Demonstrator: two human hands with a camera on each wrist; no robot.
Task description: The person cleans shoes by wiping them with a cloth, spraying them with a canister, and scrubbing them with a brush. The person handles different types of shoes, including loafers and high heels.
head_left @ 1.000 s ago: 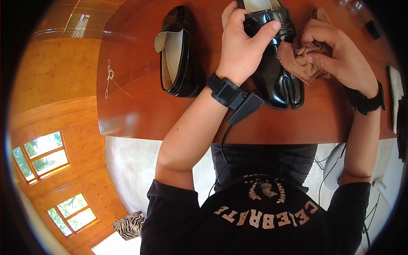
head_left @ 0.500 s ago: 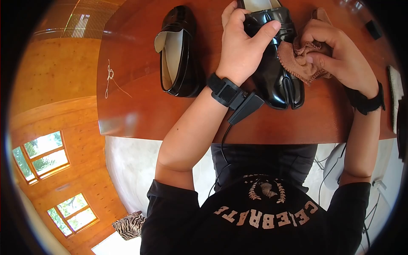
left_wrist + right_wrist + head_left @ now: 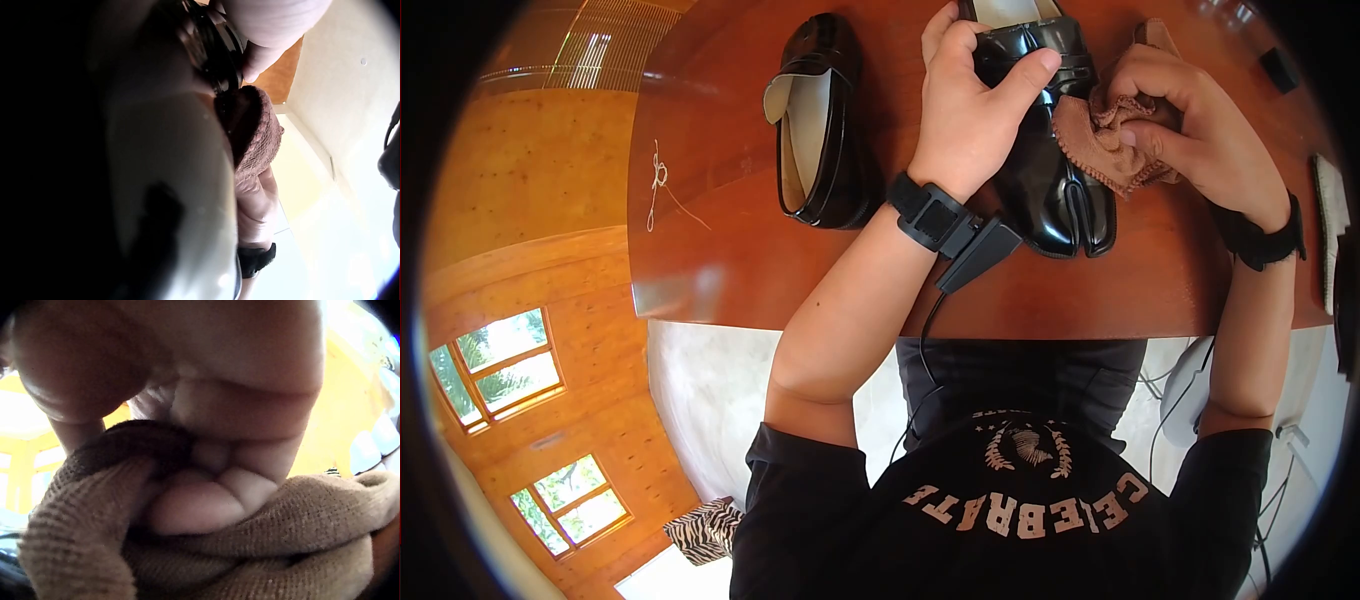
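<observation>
"Two glossy black leather shoes (image 3: 830,150) (image 3: 1045,200), right? What's at the far left?"

"A thin, knotted white string (image 3: 659,180), lying on the reddish-brown wooden table (image 3: 730,240). Right of it is the first shoe, with its pale insole showing, its toe pointing away from the person and a pale flap (image 3: 777,97) at its opening."

"And next?"

"The left hand (image 3: 975,120), grasping the second shoe, thumb over the upper near the strap. That shoe has a split toe, pointing towards the person. I can't tell whether its sole touches the tabletop."

"The right hand (image 3: 1200,135)?"

"Clenched round a bunched brown textured cloth (image 3: 1105,145), fingertips buried in its folds. The cloth lies against the split-toe shoe's right side."

"Anything further right?"

"A small black block-like object (image 3: 1279,70) near the table's far edge, then a long, pale, narrow object (image 3: 1331,230) at the right edge. I can't tell what either is."
</observation>
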